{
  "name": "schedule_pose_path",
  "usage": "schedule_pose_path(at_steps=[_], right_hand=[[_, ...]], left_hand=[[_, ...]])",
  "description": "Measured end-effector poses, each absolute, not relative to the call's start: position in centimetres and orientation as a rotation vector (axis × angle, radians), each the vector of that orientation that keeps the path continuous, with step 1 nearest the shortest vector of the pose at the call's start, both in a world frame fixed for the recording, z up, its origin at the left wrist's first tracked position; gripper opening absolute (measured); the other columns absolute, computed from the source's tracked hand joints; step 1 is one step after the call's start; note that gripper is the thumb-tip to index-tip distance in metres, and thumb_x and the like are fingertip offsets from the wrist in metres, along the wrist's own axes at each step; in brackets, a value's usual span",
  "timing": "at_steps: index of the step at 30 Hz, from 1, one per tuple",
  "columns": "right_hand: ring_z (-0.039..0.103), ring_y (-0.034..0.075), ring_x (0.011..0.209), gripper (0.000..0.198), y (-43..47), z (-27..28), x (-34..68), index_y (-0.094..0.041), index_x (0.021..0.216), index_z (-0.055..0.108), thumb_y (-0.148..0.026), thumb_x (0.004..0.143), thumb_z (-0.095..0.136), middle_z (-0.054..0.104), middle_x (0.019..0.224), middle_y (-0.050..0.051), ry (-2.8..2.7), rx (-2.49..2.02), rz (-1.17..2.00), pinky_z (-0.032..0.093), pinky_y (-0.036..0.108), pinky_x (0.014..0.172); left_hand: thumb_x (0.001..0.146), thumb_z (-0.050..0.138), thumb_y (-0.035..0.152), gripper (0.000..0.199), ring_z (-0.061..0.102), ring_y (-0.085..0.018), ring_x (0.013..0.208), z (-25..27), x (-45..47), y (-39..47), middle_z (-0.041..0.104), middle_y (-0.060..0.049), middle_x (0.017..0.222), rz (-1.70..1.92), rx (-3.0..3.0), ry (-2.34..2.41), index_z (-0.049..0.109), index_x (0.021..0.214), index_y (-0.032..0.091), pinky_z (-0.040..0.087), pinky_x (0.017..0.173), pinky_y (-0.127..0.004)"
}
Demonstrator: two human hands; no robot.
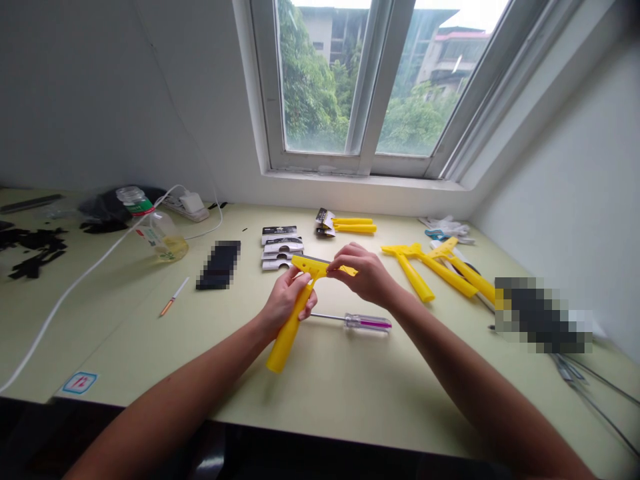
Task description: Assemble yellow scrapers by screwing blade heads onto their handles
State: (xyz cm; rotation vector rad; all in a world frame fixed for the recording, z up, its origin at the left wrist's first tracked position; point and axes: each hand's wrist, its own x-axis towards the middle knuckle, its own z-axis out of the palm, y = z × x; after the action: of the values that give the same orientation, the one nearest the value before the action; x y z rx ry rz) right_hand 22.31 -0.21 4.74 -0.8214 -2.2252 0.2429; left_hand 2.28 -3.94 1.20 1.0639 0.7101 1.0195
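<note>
A yellow squeegee with a dark strip along its head is held above the table, its handle slanting down toward me. My left hand wraps round the neck of it, just under the head. With bent fingers, my right hand pinches the right part of the head at the strip; the fingertips partly cover that spot. Beneath the hands lies a screwdriver with a clear and purple handle, its shaft running left behind my left fingers.
Several yellow squeegee parts lie to the right. Card sleeves and two yellow handles are behind my hands. At left stand a bottle, a blurred dark object, a cigarette and a white cable.
</note>
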Motion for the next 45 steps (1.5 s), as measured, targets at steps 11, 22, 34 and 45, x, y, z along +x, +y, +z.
schedule_pose_path(at_steps=[11,22,34,45], right_hand=[[0.056,0.016,0.074,0.028,-0.3,4.7,22.1,-0.021,0.072,0.070,-0.049,0.078,0.071,0.062,0.074,0.002,-2.042,-1.002,0.664,0.046,0.031,0.069],[0.053,0.019,0.087,0.019,-0.4,4.5,21.8,-0.021,0.085,0.056,-0.031,0.078,0.070,0.060,0.089,0.003,-2.058,-1.040,0.552,0.044,0.034,0.078],[0.058,0.016,0.087,0.027,0.1,4.3,22.0,-0.021,0.094,0.050,-0.044,0.085,0.060,0.059,0.096,0.004,-1.932,-0.954,1.017,0.048,0.030,0.076],[0.050,0.017,0.052,0.026,-1.7,6.1,23.9,-0.020,0.056,0.061,-0.041,0.058,0.077,0.057,0.055,0.002,-3.030,-1.755,0.751,0.032,0.029,0.047]], left_hand=[[0.087,0.057,0.044,0.035,0.039,-0.005,0.033,1.4,2.3,-4.2,0.051,0.007,0.053,1.049,1.130,0.728,0.048,0.109,0.019,0.031,0.034,-0.015],[0.079,0.067,0.031,0.032,0.047,-0.005,0.042,1.8,2.3,-4.4,0.055,0.003,0.073,1.091,1.150,0.716,0.049,0.103,0.019,0.037,0.034,-0.016],[0.079,0.067,0.029,0.032,0.044,-0.003,0.039,2.0,2.3,-4.3,0.057,0.002,0.078,1.073,1.080,0.699,0.048,0.102,0.019,0.034,0.035,-0.017],[0.075,0.068,0.024,0.036,0.044,-0.002,0.043,1.2,0.9,-1.9,0.055,0.003,0.089,1.263,0.950,0.736,0.044,0.101,0.022,0.033,0.037,-0.016]])
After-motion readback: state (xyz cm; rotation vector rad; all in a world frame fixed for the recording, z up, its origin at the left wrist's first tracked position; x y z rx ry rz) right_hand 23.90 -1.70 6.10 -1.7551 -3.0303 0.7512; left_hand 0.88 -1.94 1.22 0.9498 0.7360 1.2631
